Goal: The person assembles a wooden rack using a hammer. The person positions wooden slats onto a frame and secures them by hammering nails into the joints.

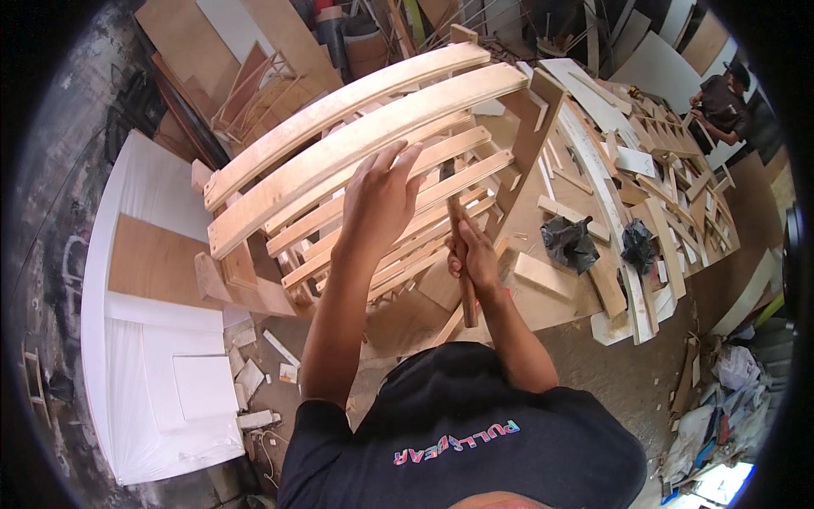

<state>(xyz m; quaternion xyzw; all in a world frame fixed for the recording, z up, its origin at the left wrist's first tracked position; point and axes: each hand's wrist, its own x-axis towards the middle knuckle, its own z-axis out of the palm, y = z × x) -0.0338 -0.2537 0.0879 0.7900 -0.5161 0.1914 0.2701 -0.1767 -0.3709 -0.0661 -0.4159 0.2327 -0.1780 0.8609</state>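
Right grip: the right hand (476, 254), at 3 o'clock, is closed around a wooden handle.
Tool: probably a hammer (455, 210); its long axis runs 12 to 6, butt toward the person, dark far end among the slats; whether it touches wood, I cannot tell.
Left grip: the left hand (381, 193), near 12 o'clock, is loosely spread, fingers over a bowed slat, holding nothing visible; contact is hard to confirm.
Frame: a pale slatted wooden frame (326, 159), directly ahead, filling 10 to 1 o'clock. Its slats, and so its long axis, run from 8 to 2; it has no obvious front.
Done: two bowed slats (441, 103) and several straighter slats (458, 146) already span the frame; an end board (536, 123) stands at 1 o'clock. I judge assembly well advanced.
Left: perhaps tapping or fixing some joints; which ends are fast cannot be told.
Worktop: brown worktop (547, 312) at 4 o'clock, bearing loose timber; two black bags (570, 244) lie at 3.
Further out: a white panel (157, 365) and floor offcuts (252, 377) at 8; a co-worker (725, 106) at 2.
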